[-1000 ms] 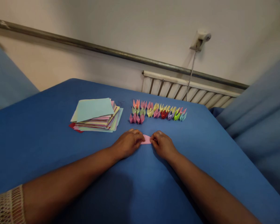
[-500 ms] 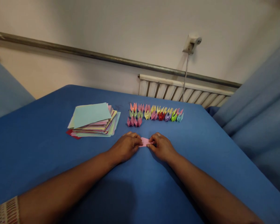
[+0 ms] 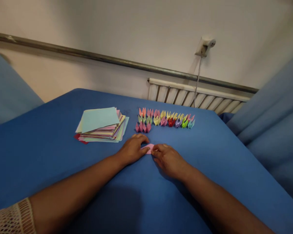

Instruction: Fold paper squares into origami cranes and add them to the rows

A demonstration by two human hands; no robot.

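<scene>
A small pink folded paper (image 3: 149, 149) lies on the blue table (image 3: 51, 156). My left hand (image 3: 133, 149) rests on its left end with fingers curled and pressed down on it. My right hand (image 3: 168, 159) pinches its right end, fingers bent and close together. Only a sliver of the pink paper shows between the two hands; the rest is hidden under my fingers. Just beyond my hands stand rows of small folded paper pieces (image 3: 164, 119) in many colours. A stack of coloured paper sheets (image 3: 101, 125) with a light blue sheet on top lies left of them.
Blue fabric (image 3: 273, 117) hangs at the right and blue fabric (image 3: 7, 91) at the left. Behind the table's far edge are a white radiator (image 3: 197, 96), a metal rail (image 3: 88, 57) along the wall and a wall fitting with a cord (image 3: 205, 44).
My right hand has slid left over the pink paper, so less of it shows between my hands. The view has shifted slightly.
</scene>
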